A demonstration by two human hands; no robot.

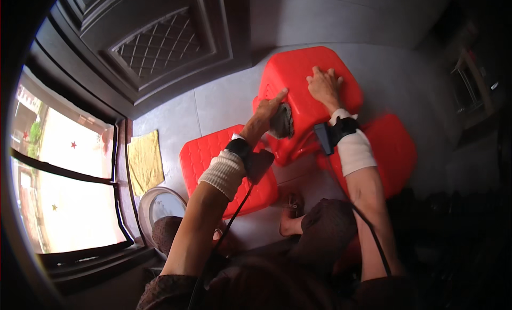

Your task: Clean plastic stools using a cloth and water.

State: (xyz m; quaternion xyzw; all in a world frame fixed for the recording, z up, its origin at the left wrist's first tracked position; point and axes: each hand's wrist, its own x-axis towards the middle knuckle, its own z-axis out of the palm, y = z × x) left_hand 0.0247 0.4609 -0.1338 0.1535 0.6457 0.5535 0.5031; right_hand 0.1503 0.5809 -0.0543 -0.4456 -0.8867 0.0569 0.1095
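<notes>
A red plastic stool (280, 72) is in front of me, seemingly tipped, with its legs towards me. My left hand (269, 106) presses a grey cloth (283, 124) against its left side, the index finger stretched along the plastic. On the broad red face lies my right hand (325, 88), fingers spread and bent, holding nothing. Both wrists wear pale knitted cuffs with black straps and small dark devices. Under my left forearm stands a second red stool (208, 154) with a quilted-pattern seat. Another red stool (394, 154) is partly hidden behind my right forearm.
A yellow cloth (146, 162) lies on the grey tiled floor (176, 106) by the glazed door (72, 182). Near my left knee stands a metal basin (166, 204) with what looks like water. A dark panelled door (160, 42) rises at upper left. Cables run along both arms.
</notes>
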